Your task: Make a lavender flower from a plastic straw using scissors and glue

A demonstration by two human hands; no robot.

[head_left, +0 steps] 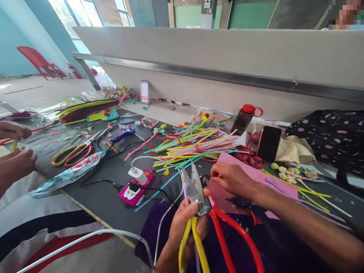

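Observation:
My left hand (184,223) is closed around the pivot and yellow handle of a large pair of scissors (195,189), whose blades point away from me and stand a little apart. A lilac pipe cleaner (185,192) runs through the same hand, beside the blades. Over a pink sheet (227,163), to the right of the blades, is my right hand (231,178). Its fingers are curled together, and what they hold, if anything, is too small to make out. A dark glue gun (241,203) lies under my right forearm.
Beyond my hands lies a pile of coloured pipe cleaners (199,142). A magenta power strip (136,189) with cables sits left, near other scissors (76,149) and a blue glue gun (122,135). A bottle (243,119) and phone (269,144) stand right. A co-worker's hands (17,151) are far left.

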